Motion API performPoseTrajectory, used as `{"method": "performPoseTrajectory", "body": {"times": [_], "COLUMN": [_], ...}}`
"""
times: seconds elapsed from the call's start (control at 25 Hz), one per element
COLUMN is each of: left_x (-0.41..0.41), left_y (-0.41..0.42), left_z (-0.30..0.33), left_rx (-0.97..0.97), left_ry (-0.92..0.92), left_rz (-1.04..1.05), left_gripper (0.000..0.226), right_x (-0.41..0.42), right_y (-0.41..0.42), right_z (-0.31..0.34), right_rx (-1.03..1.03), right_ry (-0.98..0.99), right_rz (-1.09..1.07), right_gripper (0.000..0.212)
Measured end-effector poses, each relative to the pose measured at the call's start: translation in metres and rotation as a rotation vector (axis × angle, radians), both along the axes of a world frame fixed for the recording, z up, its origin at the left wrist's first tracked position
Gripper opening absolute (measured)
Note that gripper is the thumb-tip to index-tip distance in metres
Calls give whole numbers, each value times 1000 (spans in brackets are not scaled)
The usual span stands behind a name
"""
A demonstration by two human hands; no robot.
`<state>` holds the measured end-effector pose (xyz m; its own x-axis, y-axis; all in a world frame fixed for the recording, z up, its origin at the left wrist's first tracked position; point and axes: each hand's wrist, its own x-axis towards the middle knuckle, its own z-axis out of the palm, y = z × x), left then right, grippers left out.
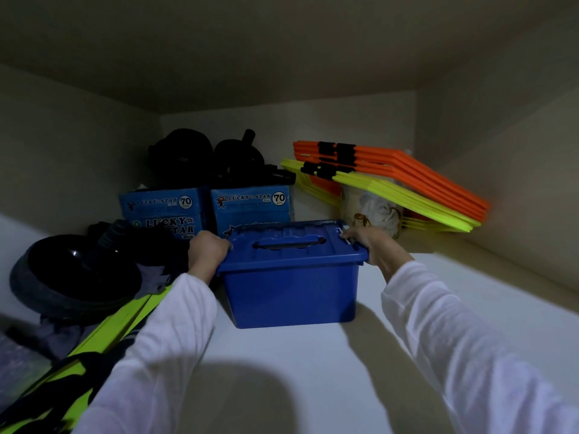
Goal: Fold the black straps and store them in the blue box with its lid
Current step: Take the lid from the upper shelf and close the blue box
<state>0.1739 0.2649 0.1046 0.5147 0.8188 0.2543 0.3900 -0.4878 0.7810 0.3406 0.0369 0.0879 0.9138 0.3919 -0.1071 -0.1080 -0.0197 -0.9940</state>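
Blue box point(291, 289), lid point(294, 242) fitted on top, stood on the white shelf point(313, 355) inside a cupboard, held between your two hands. Your left hand point(208, 250) gripped the left rim, fingers curled together over the lid's edge; your right hand point(368, 242) gripped the right rim, fingers curled over the lid's corner beside a pale latch. Both of your sleeves were white. Straps inside could not be seen, since the lid was opaque.

Directly behind the box, almost touching it, stood two blue Lucky Star cartons point(206, 211), side by side, with black rolled items point(213, 158) piled on top. Behind your right hand sat a pale patterned container point(376, 211); orange and yellow flat frames point(407, 183) leaned over it against the back wall. Left of the box lay a black round dish point(75, 270) on dark cloth, with yellow-green bars point(119, 327) running under your left forearm.
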Motion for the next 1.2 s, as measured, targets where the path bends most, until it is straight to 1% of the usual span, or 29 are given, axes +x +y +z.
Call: {"method": "performPoseTrajectory", "body": {"times": [0.2,0.24,0.32,0.36,0.44,0.48,0.56,0.68,0.84,0.92,1.0,1.12,1.2], "left_x": [-1,-2,-2,-3,-3,-2,-3,-3,-1,-1,-2,-1,-2], "left_y": [1,2,2,0,-2,-3,-4,-4,-7,-7,-5,-2,-1], "left_z": [0,0,-1,-1,-1,-1,0,0,1,1,0,-2,-3], "left_rx": [-31,-55,-150,-190,-212,-190,-81,80,168,164,74,-123,-188], "left_ry": [7,13,23,36,61,66,71,103,130,119,76,25,13], "left_rz": [-3,-2,-3,-17,-31,-32,-12,7,3,6,-5,-37,-70], "left_gripper": [20,26,44,46,41,36,29,30,29,29,32,44,46], "right_x": [3,3,3,3,4,4,3,4,4,3,2,-1,-2], "right_y": [0,0,0,0,0,0,0,1,1,1,1,-1,-2], "right_z": [-1,-2,-2,-2,-2,-2,-2,-2,-3,-3,-3,-2,-1], "right_rx": [38,33,29,25,16,14,7,15,20,29,33,37,38], "right_ry": [27,25,20,18,13,11,9,12,4,7,9,8,2], "right_rz": [10,7,8,7,5,5,6,5,-4,-5,-8,-11,-17], "right_gripper": [7,8,8,8,9,9,10,11,9,9,10,11,12]}}
